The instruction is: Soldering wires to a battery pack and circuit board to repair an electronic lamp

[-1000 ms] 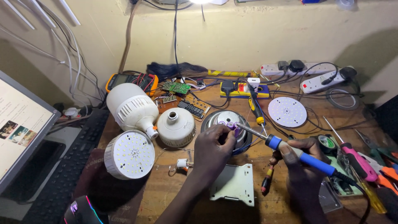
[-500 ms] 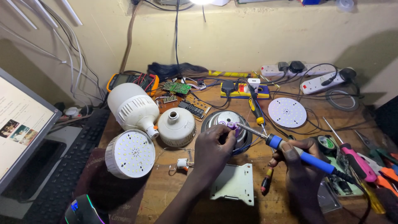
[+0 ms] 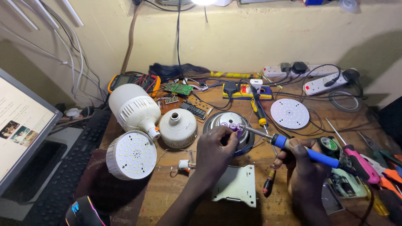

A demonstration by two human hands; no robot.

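Observation:
My left hand (image 3: 215,151) pinches a small part with purple cylinders (image 3: 231,125) over a round metal bulb housing (image 3: 217,120) at the middle of the wooden bench. My right hand (image 3: 300,162) grips a blue-handled soldering iron (image 3: 293,147). The iron's metal tip points left and touches the purple part. A white metal plate (image 3: 235,186) lies on the bench just below both hands.
Two large white LED bulbs (image 3: 133,109) (image 3: 131,155) and a white bulb base (image 3: 179,127) lie left. Circuit boards, a multimeter (image 3: 132,80), power strips (image 3: 320,86) and a round LED disc (image 3: 289,113) sit behind. Screwdrivers (image 3: 354,158) and tape lie right; a monitor (image 3: 21,125) and keyboard stand left.

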